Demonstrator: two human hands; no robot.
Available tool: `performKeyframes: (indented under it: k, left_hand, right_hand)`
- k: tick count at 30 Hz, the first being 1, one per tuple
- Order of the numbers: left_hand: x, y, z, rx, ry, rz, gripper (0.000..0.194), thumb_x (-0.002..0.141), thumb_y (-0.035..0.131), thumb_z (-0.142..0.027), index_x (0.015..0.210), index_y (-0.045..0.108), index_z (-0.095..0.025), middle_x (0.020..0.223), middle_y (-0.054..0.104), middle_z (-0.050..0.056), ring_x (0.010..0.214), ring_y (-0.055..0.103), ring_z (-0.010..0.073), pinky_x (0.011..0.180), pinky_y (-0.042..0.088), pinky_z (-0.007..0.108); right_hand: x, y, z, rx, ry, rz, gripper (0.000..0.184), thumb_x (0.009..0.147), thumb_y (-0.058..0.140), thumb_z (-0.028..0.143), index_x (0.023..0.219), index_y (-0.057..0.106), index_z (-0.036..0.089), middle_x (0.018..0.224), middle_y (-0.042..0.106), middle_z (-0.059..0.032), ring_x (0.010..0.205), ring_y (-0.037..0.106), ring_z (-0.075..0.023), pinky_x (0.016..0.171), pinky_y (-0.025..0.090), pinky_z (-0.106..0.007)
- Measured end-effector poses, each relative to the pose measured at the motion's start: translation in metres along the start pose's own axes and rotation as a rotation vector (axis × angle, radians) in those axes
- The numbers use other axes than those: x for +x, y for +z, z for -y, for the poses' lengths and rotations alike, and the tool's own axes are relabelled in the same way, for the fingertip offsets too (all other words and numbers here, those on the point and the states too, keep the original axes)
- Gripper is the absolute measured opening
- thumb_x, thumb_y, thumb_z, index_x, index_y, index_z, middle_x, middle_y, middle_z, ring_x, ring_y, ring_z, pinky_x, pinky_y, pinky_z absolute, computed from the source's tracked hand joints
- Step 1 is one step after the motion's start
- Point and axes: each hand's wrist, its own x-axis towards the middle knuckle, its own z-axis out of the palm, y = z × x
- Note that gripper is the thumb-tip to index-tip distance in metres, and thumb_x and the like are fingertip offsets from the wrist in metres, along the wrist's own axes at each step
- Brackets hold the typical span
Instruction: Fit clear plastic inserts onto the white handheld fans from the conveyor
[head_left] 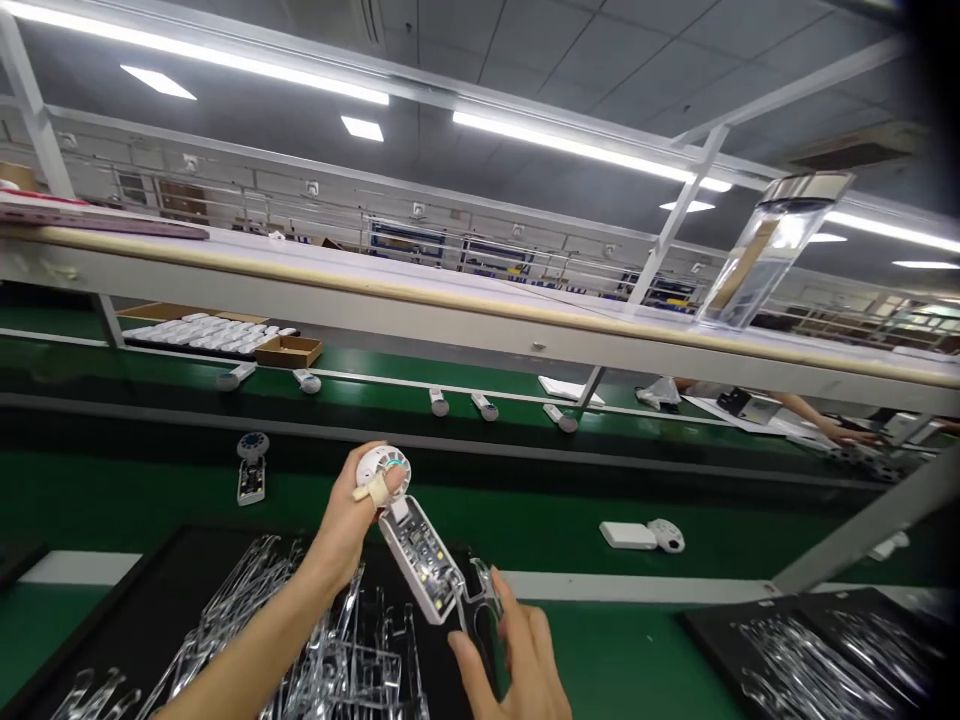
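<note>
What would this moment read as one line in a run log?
left hand: holds white device | right hand: holds clear plastic holder | below: black tray of clear plastic holders

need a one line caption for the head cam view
Left hand holds a white round-headed device, right hand a clear plastic bracket, above a black tray of more brackets on a green surface.

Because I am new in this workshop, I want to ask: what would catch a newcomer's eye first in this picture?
At the centre, the left hand holds a white round device with a glowing blue-green ring, and the right hand touches a clear plastic holder. Below them, clear plastic pieces lie heaped on a black tray. At upper right, a tall transparent bottle stands on a long shelf.
</note>
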Motion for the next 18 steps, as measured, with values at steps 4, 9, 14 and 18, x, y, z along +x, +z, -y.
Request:
performKeyframes:
  k: [4, 9, 14, 18]
  left_hand:
    - [-0.023, -0.015, -0.016, 0.073, 0.03, 0.084, 0.056, 0.066, 0.07, -0.045, 0.113, 0.047, -0.024, 0.088, 0.056, 0.0, 0.074, 0.051, 0.0129, 0.063, 0.041, 0.022]
    - [-0.049, -0.016, -0.023, 0.096, 0.013, 0.106, 0.055, 0.068, 0.068, -0.044, 0.114, 0.047, -0.022, 0.085, 0.055, 0.001, 0.071, 0.05, 0.0134, 0.062, 0.041, 0.023]
    - [-0.058, -0.023, -0.028, 0.118, 0.049, 0.087, 0.053, 0.069, 0.068, -0.043, 0.114, 0.048, -0.022, 0.085, 0.055, 0.0, 0.071, 0.049, 0.0126, 0.062, 0.041, 0.022]
    - [-0.066, -0.026, -0.022, 0.117, 0.04, 0.037, 0.057, 0.068, 0.069, -0.043, 0.117, 0.048, -0.025, 0.093, 0.058, 0.002, 0.078, 0.054, 0.0152, 0.068, 0.044, 0.025]
  right_hand:
    - [-0.007, 0.004, 0.026, -0.082, -0.201, 0.112, 0.054, 0.085, 0.039, 0.058, 0.134, 0.038, 0.035, 0.088, 0.051, -0.0045, 0.067, 0.057, -0.0187, 0.046, 0.045, -0.026]
    - [-0.015, 0.027, 0.048, -0.146, -0.275, 0.14, 0.05, 0.089, 0.034, 0.054, 0.134, 0.037, 0.032, 0.091, 0.051, -0.0053, 0.074, 0.058, -0.0208, 0.051, 0.048, -0.028]
    - [-0.042, 0.048, 0.048, -0.149, -0.199, 0.145, 0.052, 0.091, 0.027, 0.052, 0.141, 0.016, 0.04, 0.112, 0.054, -0.0079, 0.099, 0.058, -0.0285, 0.064, 0.052, -0.035]
    - [-0.051, 0.05, 0.036, -0.118, -0.103, 0.285, 0.053, 0.093, 0.021, 0.048, 0.142, 0.004, 0.041, 0.109, 0.058, -0.0068, 0.077, 0.065, -0.0237, 0.05, 0.048, -0.028]
